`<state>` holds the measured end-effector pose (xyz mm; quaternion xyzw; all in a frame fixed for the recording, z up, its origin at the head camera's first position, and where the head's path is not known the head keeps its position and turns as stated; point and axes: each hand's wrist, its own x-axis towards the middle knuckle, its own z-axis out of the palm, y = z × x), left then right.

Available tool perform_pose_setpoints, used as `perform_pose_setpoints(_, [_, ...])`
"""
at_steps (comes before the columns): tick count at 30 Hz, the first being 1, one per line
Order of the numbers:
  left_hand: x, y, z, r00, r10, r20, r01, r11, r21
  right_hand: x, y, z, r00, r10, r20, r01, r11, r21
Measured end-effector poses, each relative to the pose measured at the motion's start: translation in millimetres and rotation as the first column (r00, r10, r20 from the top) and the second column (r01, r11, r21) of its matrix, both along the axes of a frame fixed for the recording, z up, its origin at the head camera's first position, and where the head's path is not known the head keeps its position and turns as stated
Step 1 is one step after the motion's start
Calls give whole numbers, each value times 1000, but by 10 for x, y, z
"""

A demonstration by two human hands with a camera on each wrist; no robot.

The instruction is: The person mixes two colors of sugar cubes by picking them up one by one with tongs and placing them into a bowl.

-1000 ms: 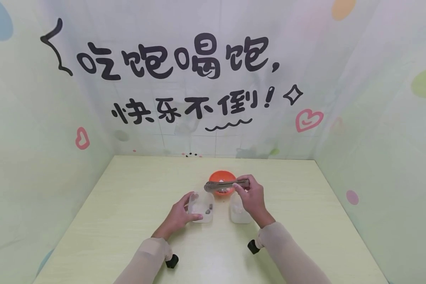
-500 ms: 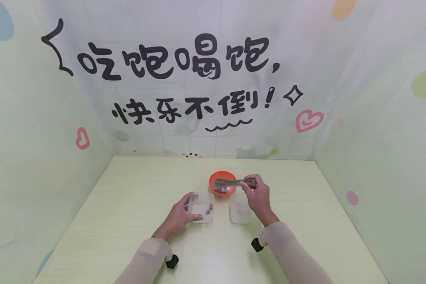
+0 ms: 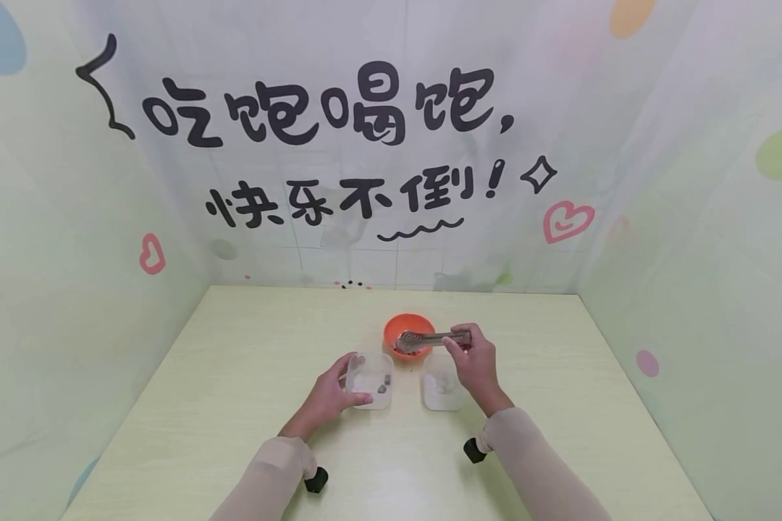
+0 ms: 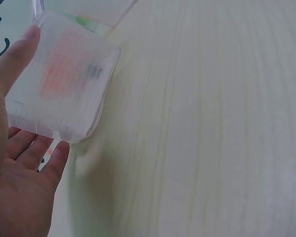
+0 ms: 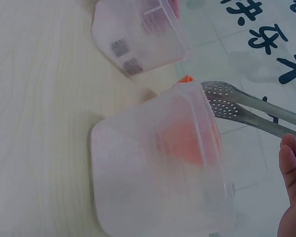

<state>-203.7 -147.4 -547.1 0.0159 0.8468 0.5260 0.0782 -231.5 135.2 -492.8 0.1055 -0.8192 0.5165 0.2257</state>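
Observation:
My left hand [image 3: 326, 398] holds a clear plastic container [image 3: 367, 376] on the table, thumb at its near side and fingers around the left side. Dark cube-like pieces [image 3: 383, 387] lie in it. My right hand [image 3: 477, 370] grips metal tongs [image 3: 438, 339], whose perforated heads hang over an orange bowl [image 3: 391, 325]. In the right wrist view, the heads of the tongs [image 5: 266, 111] stand slightly apart, with nothing visible between them. Small reddish and pale bits sit in the bowl, partly hidden by the tongs.
A second clear container [image 3: 442, 402] stands below my right hand, in front of the bowl, with pale contents that are hard to make out. The pale wooden table [image 3: 247, 347] is enclosed by printed curtain walls [image 3: 391, 260].
My right hand has moved the tongs rightward from the bowl's left edge, near the left container, to over the bowl, and turned them slightly. My left hand and its container have stayed put.

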Motion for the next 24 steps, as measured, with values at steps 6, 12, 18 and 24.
perform_pose_setpoints(6, [-2,-3,-2,1000,1,-1,-1,1000,2,4,-3,-1,1000,-1,-7,1,1000,3])
perform_pose_setpoints(12, [-3,-9,-5,1000,0,-3,0,1000,7,29,-29,33,999,11,-35,-13,999,-34])
perform_pose_setpoints(18, [-8,-9,-11,1000,0,-1,0,1000,6,87,-100,95,998,57,-40,-60,996,-73])
perform_pose_setpoints(24, [-10,-11,-13,1000,1,-1,-1,1000,7,133,-183,116,989,132,-60,-136,989,-63])
